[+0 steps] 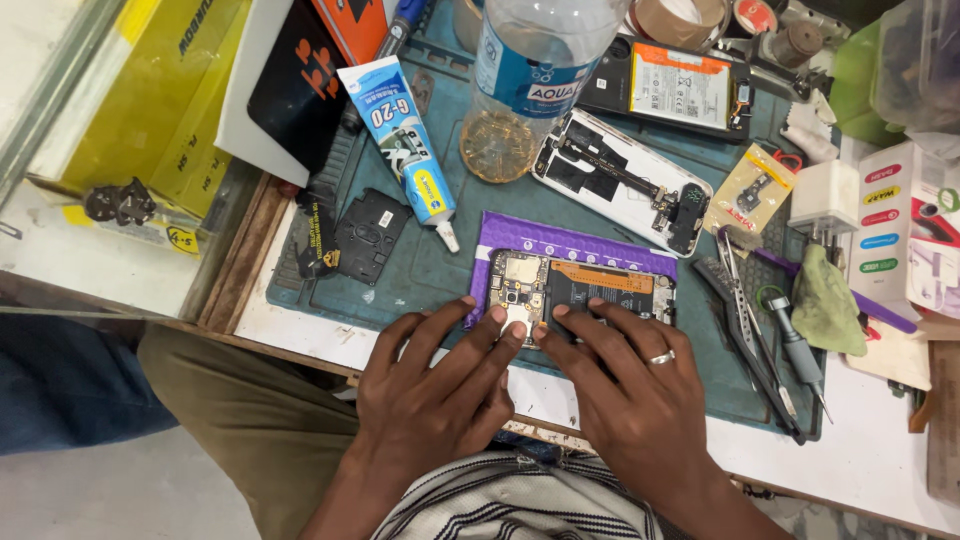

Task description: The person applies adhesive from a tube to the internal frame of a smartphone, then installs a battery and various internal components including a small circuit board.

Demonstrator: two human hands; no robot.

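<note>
Both hands worked at an opened phone [580, 290] that lay with its back off, circuit board and orange strip exposed, on a purple padded sheet [560, 240] near the front edge of the teal mat [430, 270] covering the worktop [870, 460]. The left hand [435, 385] had its fingers [497, 318] spread and pressing down on the phone's lower left corner; the right hand [625, 385], a ring on one finger, had its fingertips down on the phone's lower edge just beside them. Neither hand gripped anything: the fingers lay flat and open on the device.

Behind the phone to the left a white and blue glue tube [400, 135] lay slanted, its nozzle pointing toward the purple sheet. A clear plastic bottle [525, 80] with a blue label stood behind the phone. Right of the bottle lay a second opened phone with a white frame [620, 180], and farther back a battery [680, 85] with a white and orange label. A small clear packet with a yellow header [750, 190] sat beside the white frame. At the far right stood a white box with coloured oval labels [895, 220], near a white charger plug [825, 200]. Yellow boxes [160, 90] lay at the left under glass. Tweezers [740, 310], a screwdriver [795, 350] and a green cloth [825, 305] lay right of the hands. A black phone cover [370, 235] rested to the left.
</note>
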